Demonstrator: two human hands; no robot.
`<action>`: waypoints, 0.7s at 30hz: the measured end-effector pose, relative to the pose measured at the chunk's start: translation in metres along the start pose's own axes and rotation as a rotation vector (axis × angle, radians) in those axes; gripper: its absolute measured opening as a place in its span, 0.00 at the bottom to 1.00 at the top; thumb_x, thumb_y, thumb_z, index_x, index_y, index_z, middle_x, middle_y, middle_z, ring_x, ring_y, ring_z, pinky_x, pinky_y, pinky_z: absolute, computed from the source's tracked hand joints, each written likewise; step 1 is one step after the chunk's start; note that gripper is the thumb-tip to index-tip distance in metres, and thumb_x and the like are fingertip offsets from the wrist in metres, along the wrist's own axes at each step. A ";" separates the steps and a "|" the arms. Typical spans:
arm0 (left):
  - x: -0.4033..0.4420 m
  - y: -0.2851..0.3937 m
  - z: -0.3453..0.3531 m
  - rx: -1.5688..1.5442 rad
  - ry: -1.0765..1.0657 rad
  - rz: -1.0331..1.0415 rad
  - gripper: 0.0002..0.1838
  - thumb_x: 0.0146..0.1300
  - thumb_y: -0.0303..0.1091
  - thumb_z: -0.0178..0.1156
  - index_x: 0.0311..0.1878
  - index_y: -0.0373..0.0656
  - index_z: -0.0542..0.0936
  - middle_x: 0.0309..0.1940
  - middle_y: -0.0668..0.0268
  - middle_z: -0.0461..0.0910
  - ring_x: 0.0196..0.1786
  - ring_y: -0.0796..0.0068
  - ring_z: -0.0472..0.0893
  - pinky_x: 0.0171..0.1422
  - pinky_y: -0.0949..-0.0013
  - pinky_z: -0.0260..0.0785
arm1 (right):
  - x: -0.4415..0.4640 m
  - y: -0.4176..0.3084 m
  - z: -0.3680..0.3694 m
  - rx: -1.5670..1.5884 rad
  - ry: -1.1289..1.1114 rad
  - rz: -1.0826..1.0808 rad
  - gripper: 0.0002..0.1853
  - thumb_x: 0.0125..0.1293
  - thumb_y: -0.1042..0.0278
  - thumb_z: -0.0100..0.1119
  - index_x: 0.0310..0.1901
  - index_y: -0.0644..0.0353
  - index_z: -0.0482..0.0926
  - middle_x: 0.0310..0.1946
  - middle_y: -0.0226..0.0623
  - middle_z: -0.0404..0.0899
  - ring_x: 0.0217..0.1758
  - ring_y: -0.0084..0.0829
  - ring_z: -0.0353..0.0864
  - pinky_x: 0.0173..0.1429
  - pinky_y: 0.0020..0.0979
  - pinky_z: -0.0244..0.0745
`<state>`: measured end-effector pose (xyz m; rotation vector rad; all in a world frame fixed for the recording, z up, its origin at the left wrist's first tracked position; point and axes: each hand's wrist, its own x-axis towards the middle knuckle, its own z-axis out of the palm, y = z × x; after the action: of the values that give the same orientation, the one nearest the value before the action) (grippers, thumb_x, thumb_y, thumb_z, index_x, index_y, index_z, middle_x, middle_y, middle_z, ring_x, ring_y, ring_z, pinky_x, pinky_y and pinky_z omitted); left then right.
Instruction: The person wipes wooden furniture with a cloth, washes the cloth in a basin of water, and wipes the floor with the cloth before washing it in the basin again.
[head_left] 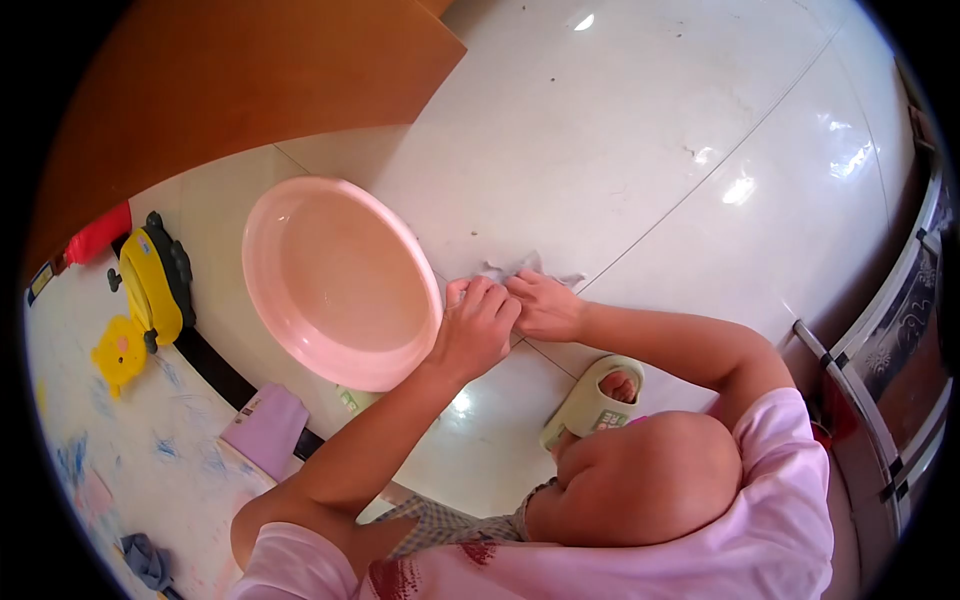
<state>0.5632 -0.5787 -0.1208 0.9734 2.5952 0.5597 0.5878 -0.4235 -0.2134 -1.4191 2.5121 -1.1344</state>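
Observation:
Both of my hands meet over the tiled floor, just right of a pink basin (262, 300) that holds cloudy water. My left hand (480, 322) is closed, fingers curled in a fist against the other hand. Beside it my right hand (545, 305) is also closed, knuckles bent. Between and beyond them a small grey cloth (530, 267) sticks out, bunched up, its ends poking toward the far side and the right. The part of the cloth inside my fingers is hidden.
A brown wooden panel (270, 70) fills the upper left. Along the left wall are a yellow toy car (150, 285), a yellow flat figure (119, 352), and a purple container (267, 430). A pale green slipper (590, 405) is on my foot. A metal-framed rack (880, 390) stands right.

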 end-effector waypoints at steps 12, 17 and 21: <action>0.014 0.008 -0.004 -0.094 0.113 -0.087 0.08 0.41 0.20 0.56 0.25 0.46 0.71 0.29 0.70 0.71 0.41 0.68 0.71 0.46 0.62 0.58 | 0.058 0.109 -0.056 -0.352 0.262 0.393 0.26 0.52 0.74 0.52 0.57 0.60 0.72 0.29 0.32 0.74 0.37 0.34 0.71 0.44 0.37 0.65; 0.043 0.030 -0.030 -0.118 0.113 -0.066 0.11 0.40 0.17 0.55 0.26 0.45 0.73 0.30 0.68 0.72 0.41 0.64 0.71 0.46 0.63 0.59 | 0.024 0.164 -0.132 -0.485 0.455 0.484 0.21 0.52 0.75 0.52 0.51 0.59 0.75 0.26 0.32 0.74 0.36 0.34 0.73 0.42 0.35 0.67; 0.082 0.055 -0.069 -0.085 0.111 -0.123 0.11 0.41 0.16 0.54 0.28 0.43 0.74 0.31 0.66 0.72 0.41 0.62 0.71 0.46 0.62 0.62 | -0.014 0.106 -0.130 -0.350 0.368 0.258 0.19 0.51 0.74 0.53 0.48 0.59 0.76 0.23 0.32 0.71 0.31 0.33 0.71 0.36 0.34 0.66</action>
<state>0.5059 -0.5018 -0.0472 0.7709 2.6813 0.7037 0.4711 -0.3047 -0.1872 -0.9591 3.1662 -1.0225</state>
